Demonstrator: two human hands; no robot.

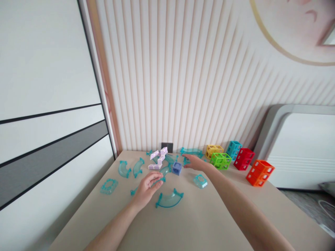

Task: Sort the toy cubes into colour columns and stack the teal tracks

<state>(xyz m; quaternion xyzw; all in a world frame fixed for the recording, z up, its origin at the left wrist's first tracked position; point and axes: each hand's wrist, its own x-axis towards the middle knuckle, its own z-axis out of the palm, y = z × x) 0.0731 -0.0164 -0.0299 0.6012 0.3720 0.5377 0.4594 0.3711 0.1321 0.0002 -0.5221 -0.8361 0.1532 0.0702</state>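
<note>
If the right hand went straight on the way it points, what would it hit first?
Likely the blue cube, just left of the right hand; depth is unclear, so it may pass behind it.

A beige table sits where a ribbed pale wall meets white panelling with 1 grey band.

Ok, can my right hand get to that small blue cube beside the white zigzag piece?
Probably yes. The right hand lies open just right of the blue cube, pointing toward it, and nothing seems to stand between them; the white zigzag piece sits on the cube's other side.
</note>
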